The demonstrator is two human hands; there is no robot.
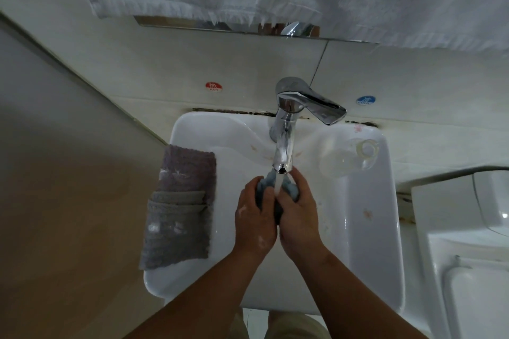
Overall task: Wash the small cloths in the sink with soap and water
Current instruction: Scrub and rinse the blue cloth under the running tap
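Found the blue cloth point(293, 191) wadded low over the sink point(366, 228) basin, directly under the faucet point(285, 140) spout and in the running stream, probably placed there to soak or rinse it through. Clamped from both sides in a closed grip: left hand point(254, 217) and right hand point(298, 215) curled round it, backs up, wrists nearly touching, forearms converging from below. Draped over the sink's left rim, grey cloths point(179, 206) (washed or waiting, cannot tell), seemingly set clear of the water.
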